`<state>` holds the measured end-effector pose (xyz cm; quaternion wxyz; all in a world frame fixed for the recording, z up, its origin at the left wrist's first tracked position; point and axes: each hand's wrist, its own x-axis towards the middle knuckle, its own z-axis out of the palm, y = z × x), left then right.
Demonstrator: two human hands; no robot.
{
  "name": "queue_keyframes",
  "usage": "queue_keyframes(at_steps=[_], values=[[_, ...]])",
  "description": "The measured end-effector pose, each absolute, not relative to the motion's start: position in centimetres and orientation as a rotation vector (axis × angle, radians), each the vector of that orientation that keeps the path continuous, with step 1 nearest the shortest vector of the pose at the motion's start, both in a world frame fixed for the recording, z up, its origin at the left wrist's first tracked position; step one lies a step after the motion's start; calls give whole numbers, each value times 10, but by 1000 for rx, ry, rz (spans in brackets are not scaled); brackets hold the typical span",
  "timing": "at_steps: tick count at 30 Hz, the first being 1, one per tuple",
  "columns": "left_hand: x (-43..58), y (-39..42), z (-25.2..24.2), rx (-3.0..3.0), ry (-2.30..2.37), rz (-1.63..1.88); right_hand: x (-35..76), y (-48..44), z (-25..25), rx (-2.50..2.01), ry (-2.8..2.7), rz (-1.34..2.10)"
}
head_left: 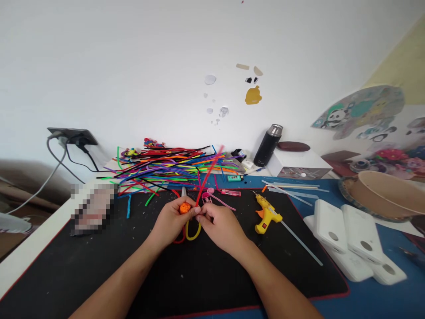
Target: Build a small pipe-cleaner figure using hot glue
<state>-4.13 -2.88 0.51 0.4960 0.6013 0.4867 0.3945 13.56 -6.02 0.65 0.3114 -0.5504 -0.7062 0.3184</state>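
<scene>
My left hand [170,223] is closed around a small orange fuzzy ball [185,208], which looks wound from pipe cleaner. Its thumb and fingertips also pinch a red pipe cleaner [208,173] that sticks up and away to the right, slightly blurred. My right hand [226,228] meets the left, its thumb and forefinger pinched at the pipe cleaner's lower end. Under both hands, on the black mat [139,266], lies a pair of scissors [193,238] with red and yellow handles, partly hidden. Just beyond the right hand are a pink item [206,196] and a clear pink tube [231,192].
Many coloured pipe cleaners [166,168] are heaped at the back. To the right lie a yellow glue gun [265,215], glue sticks [295,188] and white power-bank-like blocks [330,226]. A black flask [267,147] leans near a white box [299,166]. Cables [58,161] hang at the left.
</scene>
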Motion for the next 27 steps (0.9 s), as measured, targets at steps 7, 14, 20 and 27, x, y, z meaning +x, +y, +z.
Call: queue_keyframes(at_steps=[7,14,20,27], values=[[-43,-27,3,1292,1142,983,134,-59,2,-1393,-1705,955],[-42,-26,0,1150,1097,969,135,-55,-5,-1312,-1532,1061],[-41,-27,4,1220,1078,885,135,-54,-5,-1275,-1425,1106],[-42,-27,-1,1291,1180,906,137,-56,2,-1375,-1584,1034]])
